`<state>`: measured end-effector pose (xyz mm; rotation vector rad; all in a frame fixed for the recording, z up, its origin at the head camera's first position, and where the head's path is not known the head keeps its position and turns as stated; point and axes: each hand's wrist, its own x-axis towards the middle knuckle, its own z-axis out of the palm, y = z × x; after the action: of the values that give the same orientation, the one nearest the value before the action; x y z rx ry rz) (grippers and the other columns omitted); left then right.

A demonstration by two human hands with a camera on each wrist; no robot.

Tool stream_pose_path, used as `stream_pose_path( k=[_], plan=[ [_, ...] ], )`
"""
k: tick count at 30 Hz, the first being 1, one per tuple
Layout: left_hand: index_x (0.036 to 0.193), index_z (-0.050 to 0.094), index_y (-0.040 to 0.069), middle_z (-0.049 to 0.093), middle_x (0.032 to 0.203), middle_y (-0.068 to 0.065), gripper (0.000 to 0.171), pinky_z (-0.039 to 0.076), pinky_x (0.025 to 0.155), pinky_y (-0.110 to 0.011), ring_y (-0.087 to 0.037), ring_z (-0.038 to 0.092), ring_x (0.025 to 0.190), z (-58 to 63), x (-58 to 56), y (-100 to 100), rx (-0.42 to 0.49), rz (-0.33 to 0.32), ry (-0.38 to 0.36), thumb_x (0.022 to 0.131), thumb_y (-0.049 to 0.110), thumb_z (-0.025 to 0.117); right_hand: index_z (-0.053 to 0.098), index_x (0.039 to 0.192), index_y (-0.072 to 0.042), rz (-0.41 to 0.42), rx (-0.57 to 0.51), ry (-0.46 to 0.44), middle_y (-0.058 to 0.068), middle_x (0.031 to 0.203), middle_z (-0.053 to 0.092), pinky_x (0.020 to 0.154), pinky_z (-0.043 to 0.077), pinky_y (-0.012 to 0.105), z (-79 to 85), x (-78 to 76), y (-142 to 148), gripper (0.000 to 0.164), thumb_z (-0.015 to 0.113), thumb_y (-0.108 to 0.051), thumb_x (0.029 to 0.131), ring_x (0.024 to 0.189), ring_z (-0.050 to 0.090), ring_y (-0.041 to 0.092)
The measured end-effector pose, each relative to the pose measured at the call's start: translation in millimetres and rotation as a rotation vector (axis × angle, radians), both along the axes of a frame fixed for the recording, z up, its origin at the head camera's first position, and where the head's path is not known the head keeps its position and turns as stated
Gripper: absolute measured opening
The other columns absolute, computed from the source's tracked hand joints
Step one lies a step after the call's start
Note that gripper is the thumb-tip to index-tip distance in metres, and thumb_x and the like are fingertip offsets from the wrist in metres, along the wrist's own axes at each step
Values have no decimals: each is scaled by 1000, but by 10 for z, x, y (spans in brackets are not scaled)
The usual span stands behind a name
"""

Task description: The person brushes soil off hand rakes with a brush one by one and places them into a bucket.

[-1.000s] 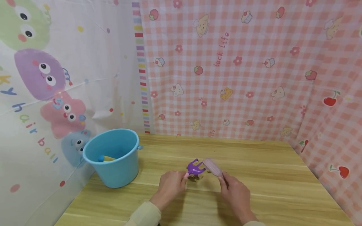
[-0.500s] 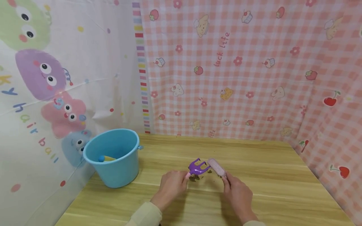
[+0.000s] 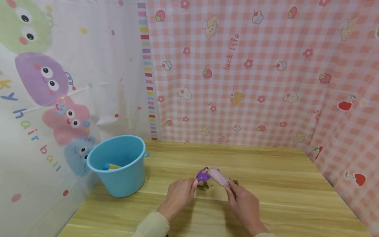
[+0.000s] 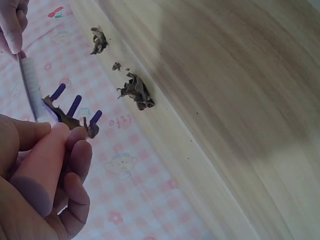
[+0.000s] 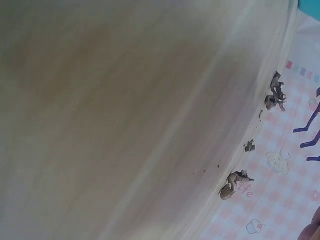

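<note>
My left hand [image 3: 179,195] grips the pink handle [image 4: 42,167] of a small purple toy garden fork [image 3: 202,176]. In the left wrist view, a crumpled brown dried leaf [image 4: 67,119] lies across the fork's tines. Held in my right hand [image 3: 245,201] is a pale pink brush [image 3: 218,177] with a flat oblong head; it overlaps the tines in the head view. Beneath the tools, brown dried leaf scraps [image 3: 203,186] lie on the table, and another clump [image 3: 235,181] shows just behind my right fingers. The right wrist view catches only the tine ends [image 5: 311,143].
A light blue bucket [image 3: 127,181] stands at the left of the wooden table [image 3: 284,204], with a yellow and blue item [image 3: 111,166] inside. Patterned cloths [image 3: 237,82] hang behind and at both sides. Small dark crumbs dot the tabletop.
My right hand moved the brush slightly right, then back left across the fork's tines. A leaf clump now shows by the right fingers. The left hand shifts only slightly; the bucket stays put.
</note>
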<state>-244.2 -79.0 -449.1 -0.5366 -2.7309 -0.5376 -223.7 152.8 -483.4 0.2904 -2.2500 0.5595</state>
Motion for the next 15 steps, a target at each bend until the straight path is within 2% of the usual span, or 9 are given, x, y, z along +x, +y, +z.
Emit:
stream_pose_path(
  k=[7, 12, 15],
  plan=[
    [86, 67, 15, 45, 58, 9, 22, 38, 51, -30, -11, 45, 54, 6, 8, 0, 62, -15, -36, 101, 28, 57, 74, 113, -8, -70, -43, -89, 9, 74, 69, 41, 38, 36, 32, -23, 23, 28, 74, -19, 87, 50, 56, 23],
    [105, 72, 11, 52, 63, 10, 21, 40, 54, -30, -10, 47, 55, -16, 4, -12, 139, -29, -106, 99, 27, 60, 72, 117, -8, -114, -69, -148, 11, 81, 71, 44, 42, 41, 94, -32, 42, 29, 72, -21, 90, 57, 62, 29],
    [111, 71, 8, 57, 67, 8, 25, 39, 55, -29, -9, 46, 54, -27, -15, -23, 189, -18, -157, 92, 24, 68, 70, 120, -9, -145, -93, -190, 13, 86, 71, 45, 43, 42, 138, -35, 64, 31, 70, -23, 92, 60, 64, 32]
  ],
)
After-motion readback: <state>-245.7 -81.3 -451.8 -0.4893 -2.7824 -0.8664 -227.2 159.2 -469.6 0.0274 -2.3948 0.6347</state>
